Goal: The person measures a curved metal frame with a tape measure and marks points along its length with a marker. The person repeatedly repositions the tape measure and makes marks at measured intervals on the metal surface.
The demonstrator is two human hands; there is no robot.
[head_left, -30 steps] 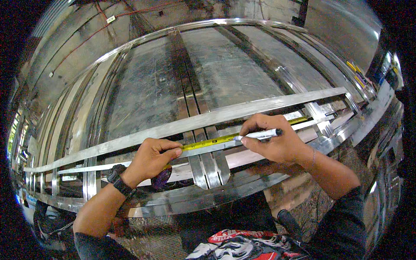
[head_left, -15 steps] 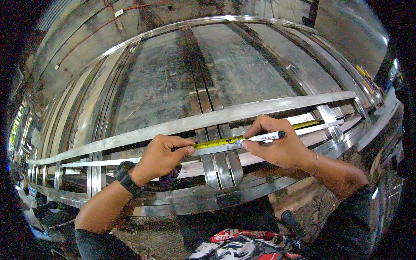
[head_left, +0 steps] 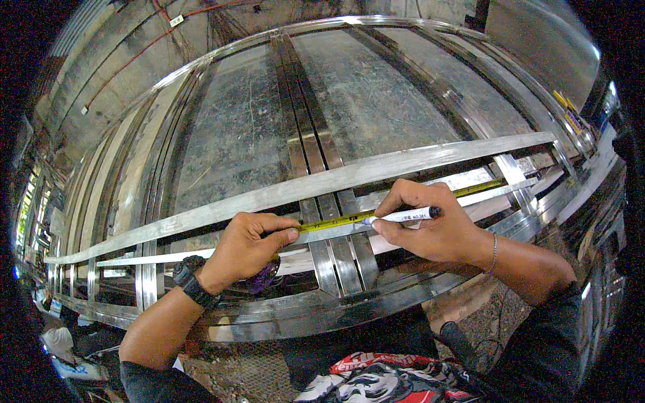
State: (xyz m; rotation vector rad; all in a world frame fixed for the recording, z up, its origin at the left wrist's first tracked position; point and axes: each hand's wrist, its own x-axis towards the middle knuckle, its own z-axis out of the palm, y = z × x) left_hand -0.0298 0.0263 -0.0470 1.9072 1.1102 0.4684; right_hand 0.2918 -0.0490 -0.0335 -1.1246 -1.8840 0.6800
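A: Item one, largest: the metal frame (head_left: 322, 80); polished steel bars and flat strips, some running away from me, some crosswise; bright, scuffed, reflective; a dull grey sheet shows through between the rails

B: And the bar nearest the hands?

A: Item two: the long flat bar (head_left: 201, 213); it crosses the whole frame left to right, rising toward the right; the tape lies just below it, parallel

B: The tape itself?

A: Item three: yellow measuring tape (head_left: 336, 222); thin, narrow band; long axis left to right along the lower strip; it runs from my left hand (head_left: 245, 250) under my right hand (head_left: 430, 225) and on toward the far right; left fingers curled, thumb and forefinger pinching the tape down; a purple object (head_left: 263, 277) sits beneath that palm, kind unclear

B: Which hand is nearer the mark?

A: The right; item four: white marker pen (head_left: 403, 215), slim cylinder, dark cap end to the right, tip pointing left at the tape's edge; right fingers closed around its barrel; item five: black wristwatch (head_left: 190, 281) on the left wrist; thin bracelet (head_left: 494, 252) on the right
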